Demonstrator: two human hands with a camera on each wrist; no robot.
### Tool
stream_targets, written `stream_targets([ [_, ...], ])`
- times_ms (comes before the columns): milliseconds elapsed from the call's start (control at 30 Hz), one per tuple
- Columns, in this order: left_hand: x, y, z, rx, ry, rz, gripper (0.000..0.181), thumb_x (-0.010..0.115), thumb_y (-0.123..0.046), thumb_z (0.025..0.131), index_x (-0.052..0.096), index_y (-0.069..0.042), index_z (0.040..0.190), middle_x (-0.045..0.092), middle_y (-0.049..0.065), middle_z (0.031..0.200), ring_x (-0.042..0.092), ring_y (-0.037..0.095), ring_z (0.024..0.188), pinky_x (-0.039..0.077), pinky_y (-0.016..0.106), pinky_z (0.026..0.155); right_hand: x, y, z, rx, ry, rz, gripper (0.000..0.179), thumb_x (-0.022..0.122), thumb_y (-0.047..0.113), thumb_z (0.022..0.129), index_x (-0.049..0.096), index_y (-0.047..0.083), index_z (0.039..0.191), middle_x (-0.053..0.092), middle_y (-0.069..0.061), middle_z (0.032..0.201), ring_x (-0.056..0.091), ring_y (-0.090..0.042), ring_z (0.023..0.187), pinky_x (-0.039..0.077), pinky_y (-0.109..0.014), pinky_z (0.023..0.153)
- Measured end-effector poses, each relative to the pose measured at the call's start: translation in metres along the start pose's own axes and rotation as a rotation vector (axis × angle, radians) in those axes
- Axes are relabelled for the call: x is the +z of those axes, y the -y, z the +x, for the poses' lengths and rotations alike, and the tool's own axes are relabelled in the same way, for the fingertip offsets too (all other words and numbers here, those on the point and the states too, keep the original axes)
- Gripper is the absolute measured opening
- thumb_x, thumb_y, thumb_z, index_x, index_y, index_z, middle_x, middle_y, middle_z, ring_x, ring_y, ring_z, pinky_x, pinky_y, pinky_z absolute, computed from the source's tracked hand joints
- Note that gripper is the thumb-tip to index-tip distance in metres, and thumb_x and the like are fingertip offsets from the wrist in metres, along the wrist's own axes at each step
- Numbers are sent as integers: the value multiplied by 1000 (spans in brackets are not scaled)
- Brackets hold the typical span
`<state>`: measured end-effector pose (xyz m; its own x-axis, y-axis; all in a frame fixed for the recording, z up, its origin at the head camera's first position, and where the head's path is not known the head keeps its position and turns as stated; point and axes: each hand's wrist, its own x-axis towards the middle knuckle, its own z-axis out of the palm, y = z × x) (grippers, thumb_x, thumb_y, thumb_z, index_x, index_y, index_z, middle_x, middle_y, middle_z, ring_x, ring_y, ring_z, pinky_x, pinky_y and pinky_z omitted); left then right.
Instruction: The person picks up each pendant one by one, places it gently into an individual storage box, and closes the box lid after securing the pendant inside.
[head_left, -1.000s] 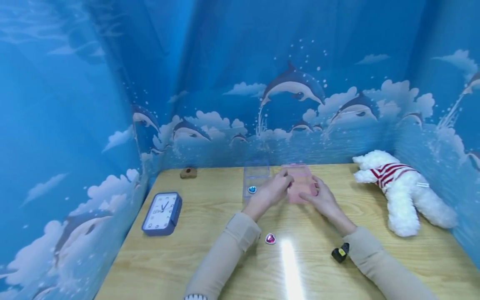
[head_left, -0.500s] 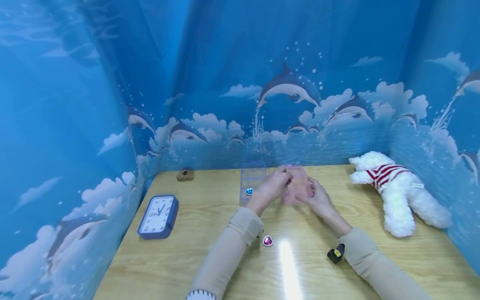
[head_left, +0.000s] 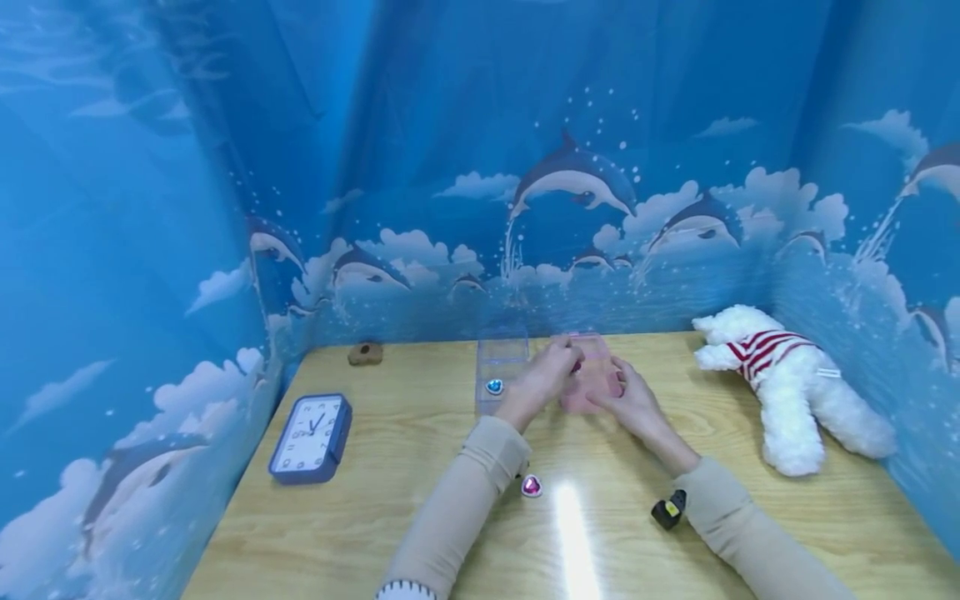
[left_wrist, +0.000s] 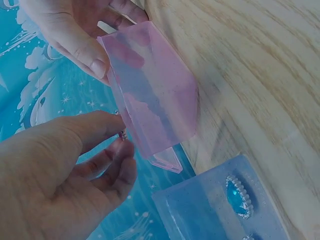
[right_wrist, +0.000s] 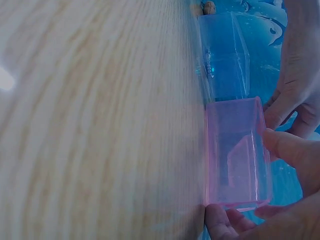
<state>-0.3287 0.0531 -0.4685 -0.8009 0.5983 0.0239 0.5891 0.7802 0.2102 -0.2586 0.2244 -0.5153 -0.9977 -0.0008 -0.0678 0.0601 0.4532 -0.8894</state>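
Note:
In the head view, my left hand point(head_left: 546, 372) is at the left side of an open pink see-through box point(head_left: 594, 367). Its thumb and fingers pinch a small gem with a beaded edge point(left_wrist: 121, 135), mostly hidden by the fingertips, at the box's rim. My right hand point(head_left: 636, 406) grips the pink box from the right, thumb at the rim and fingers round the side. Left of it stands an open bluish see-through box point(head_left: 504, 348) holding a blue gem point(head_left: 494, 387). A pink heart-shaped gem point(head_left: 531, 486) lies on the table near my left forearm.
A blue-framed clock point(head_left: 311, 439) lies at the left of the wooden table point(head_left: 420, 450). A small brown object point(head_left: 365, 354) sits at the back left. To the right lies a white plush toy point(head_left: 791, 387) in a striped top. A dolphin-printed curtain point(head_left: 420, 167) hangs behind.
My left hand has shifted slightly toward the back of the pink box, still pinching the gem. The right hand keeps its grip. The head view has turned slightly, moving everything a little left.

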Motion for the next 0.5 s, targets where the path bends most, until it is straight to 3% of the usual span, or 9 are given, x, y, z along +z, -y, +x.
stream_targets([
  [133, 3, 1, -1, -21, -1, 6, 18, 71, -16, 101, 74, -15, 119, 63, 3, 122, 65, 16, 108, 59, 27, 92, 2, -1, -1, 3, -1, -1, 92, 71, 28, 100, 15, -4, 166, 33, -36, 163, 37, -51, 149, 40, -65, 119],
  [333, 3, 2, -5, -71, 27, -19, 34, 75, -18, 98, 71, -17, 132, 59, 4, 146, 57, 20, 137, 55, 38, 112, 3, -1, 0, 14, 4, -5, 92, 71, 28, 101, 14, -2, 167, 34, -35, 162, 38, -50, 147, 40, -65, 119],
  [500, -4, 3, -11, -66, 3, -54, 34, 71, -15, 101, 69, -15, 134, 60, 5, 142, 65, 20, 124, 59, 28, 101, 0, 0, 0, 26, -3, -15, 94, 72, 28, 100, 13, -2, 167, 35, -36, 161, 39, -51, 147, 39, -65, 120],
])
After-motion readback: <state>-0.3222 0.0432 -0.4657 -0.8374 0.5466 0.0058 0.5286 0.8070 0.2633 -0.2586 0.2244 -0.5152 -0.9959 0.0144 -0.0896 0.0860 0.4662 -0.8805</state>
